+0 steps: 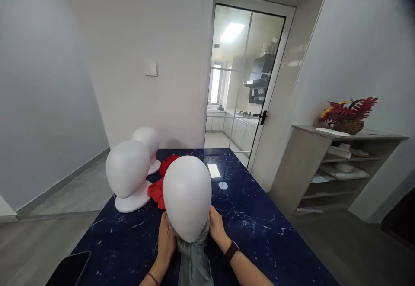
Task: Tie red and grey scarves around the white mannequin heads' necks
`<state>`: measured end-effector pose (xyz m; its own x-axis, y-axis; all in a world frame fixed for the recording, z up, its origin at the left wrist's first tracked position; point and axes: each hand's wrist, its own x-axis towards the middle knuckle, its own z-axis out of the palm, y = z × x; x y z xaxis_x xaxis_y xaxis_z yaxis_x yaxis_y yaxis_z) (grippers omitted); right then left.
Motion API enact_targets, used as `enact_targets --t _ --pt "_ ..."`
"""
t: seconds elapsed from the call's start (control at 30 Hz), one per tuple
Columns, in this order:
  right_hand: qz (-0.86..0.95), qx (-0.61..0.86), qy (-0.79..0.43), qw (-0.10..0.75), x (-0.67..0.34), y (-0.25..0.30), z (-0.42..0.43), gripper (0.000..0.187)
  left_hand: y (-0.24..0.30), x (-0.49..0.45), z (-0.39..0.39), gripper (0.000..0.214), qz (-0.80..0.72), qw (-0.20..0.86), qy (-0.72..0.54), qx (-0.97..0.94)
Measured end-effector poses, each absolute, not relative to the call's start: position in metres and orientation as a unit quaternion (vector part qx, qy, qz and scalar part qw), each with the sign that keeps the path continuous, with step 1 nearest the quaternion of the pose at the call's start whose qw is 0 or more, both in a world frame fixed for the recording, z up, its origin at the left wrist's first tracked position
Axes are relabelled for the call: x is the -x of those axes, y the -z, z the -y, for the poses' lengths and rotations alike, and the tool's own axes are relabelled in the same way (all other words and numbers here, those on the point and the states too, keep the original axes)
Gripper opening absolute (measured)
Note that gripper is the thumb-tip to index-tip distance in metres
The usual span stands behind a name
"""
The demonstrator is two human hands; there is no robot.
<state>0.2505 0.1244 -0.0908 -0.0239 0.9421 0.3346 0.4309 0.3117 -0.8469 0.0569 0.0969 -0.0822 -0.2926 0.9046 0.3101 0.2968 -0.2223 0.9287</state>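
Observation:
A white mannequin head (188,195) stands in front of me on the dark blue marbled table. A thin grey scarf (194,262) goes around its neck and hangs down the front toward me. My left hand (166,239) is at the left side of the neck, closed on the scarf's edge. On the other side, my right hand (217,226) grips the scarf close under the head. The head hides some fingertips of both hands. Red cloth (158,192) lies just behind and left of this head.
Two more white mannequin heads (128,169) (147,141) stand at the table's left. A black phone (69,268) lies at the near left corner. Farther back are a glass door (243,82) and, at right, a shelf unit (301,160) bearing a flower basket (348,126).

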Motion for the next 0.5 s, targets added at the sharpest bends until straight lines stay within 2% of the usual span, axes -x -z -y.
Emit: enact_targets --t 0.23,0.33,0.5 --pt "0.439 0.441 -0.585 0.521 -0.242 0.073 -0.121 0.038 0.086 -0.059 -0.098 0.066 -0.539 0.313 -0.63 -0.464" --pt "0.372 0.378 -0.69 0.492 -0.242 0.067 -0.117 0.039 0.092 -0.056 -0.099 0.067 -0.548 0.304 -0.621 -0.471" --pt "0.347 0.313 -0.787 0.402 -0.246 0.059 -0.112 0.027 0.093 -0.053 -0.099 0.064 -0.562 0.282 -0.598 -0.497"
